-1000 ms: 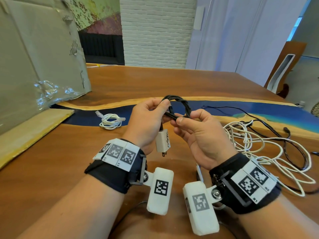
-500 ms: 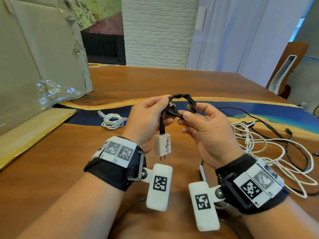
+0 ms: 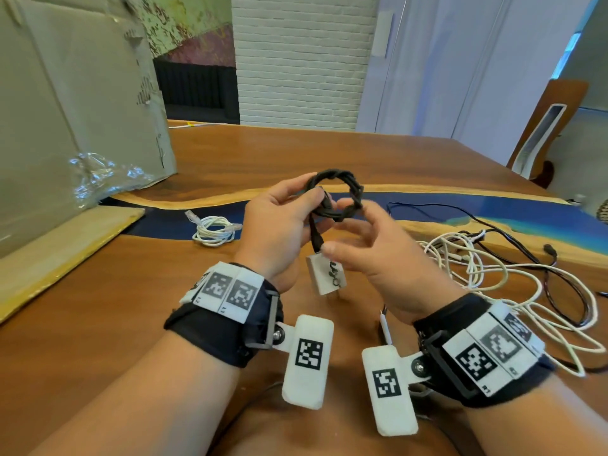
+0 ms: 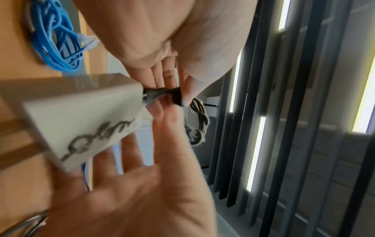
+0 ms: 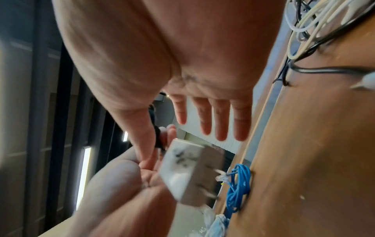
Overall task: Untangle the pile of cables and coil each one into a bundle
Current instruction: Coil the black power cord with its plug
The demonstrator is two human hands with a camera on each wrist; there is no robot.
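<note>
A black cable [image 3: 335, 192] wound into a small twisted ring is held up over the table. My left hand [image 3: 312, 195] pinches the ring at its left side, thumb and fingers curled round it. The cable's white plug [image 3: 325, 274] hangs below, tilted. My right hand [image 3: 342, 225] is spread with straight fingers [image 5: 221, 121]; only its thumb touches the black cord just above the plug [image 5: 188, 168]. The left wrist view shows fingertips [image 4: 162, 80] around the connector next to the plug [image 4: 77, 118]. A tangled pile of white and black cables [image 3: 493, 268] lies to the right.
A coiled pale cable bundle [image 3: 214, 230], blue in the wrist views [image 4: 58, 40], lies left of my hands. A big cardboard box [image 3: 65, 126] stands at the left on the wooden table [image 3: 98, 324]. A chair [image 3: 543, 136] stands at the far right.
My right hand let go of the black ring and spread its fingers, its thumb dropping to the cord by the plug. The left hand kept hold; the plug swung and tilted.
</note>
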